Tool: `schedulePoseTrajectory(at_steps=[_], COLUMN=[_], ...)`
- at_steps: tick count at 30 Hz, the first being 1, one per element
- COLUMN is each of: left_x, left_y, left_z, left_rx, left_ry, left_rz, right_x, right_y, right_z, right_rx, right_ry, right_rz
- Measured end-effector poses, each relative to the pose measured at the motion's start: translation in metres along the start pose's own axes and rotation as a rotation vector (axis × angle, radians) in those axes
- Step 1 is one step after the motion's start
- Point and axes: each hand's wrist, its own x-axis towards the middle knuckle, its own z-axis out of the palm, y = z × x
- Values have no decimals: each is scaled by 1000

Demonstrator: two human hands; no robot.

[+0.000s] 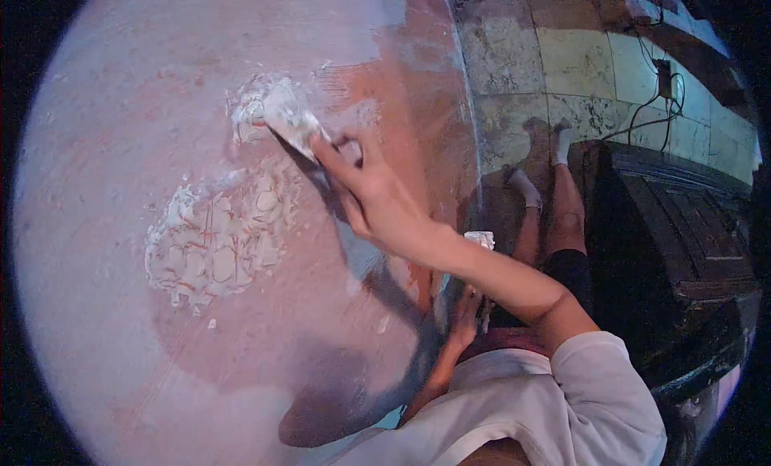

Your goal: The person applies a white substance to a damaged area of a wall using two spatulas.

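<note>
My right hand grips a scraper smeared with white paste, its blade on a white patch on the large pale pinkish surface with rust-coloured streaks. Below and left of it is a larger rough patch of paste, scored with reddish lines. Lower down, beside my body, my left hand holds a paste-smeared object, partly hidden behind my right forearm, too hidden to identify.
Right of the surface's edge are worn floor tiles, my legs in socks, a dark panelled piece of furniture and a small box with tangled cables.
</note>
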Motion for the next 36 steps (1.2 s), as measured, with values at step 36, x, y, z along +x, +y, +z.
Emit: schedulePoseTrajectory(at_steps=[36], left_x=[9], left_y=[-52], left_z=[-13], left_rx=[315], left_ry=[61], left_rz=[248], right_x=[-31], right_y=[15], right_z=[26], right_rx=[213], right_ry=[-48], right_rz=[-37])
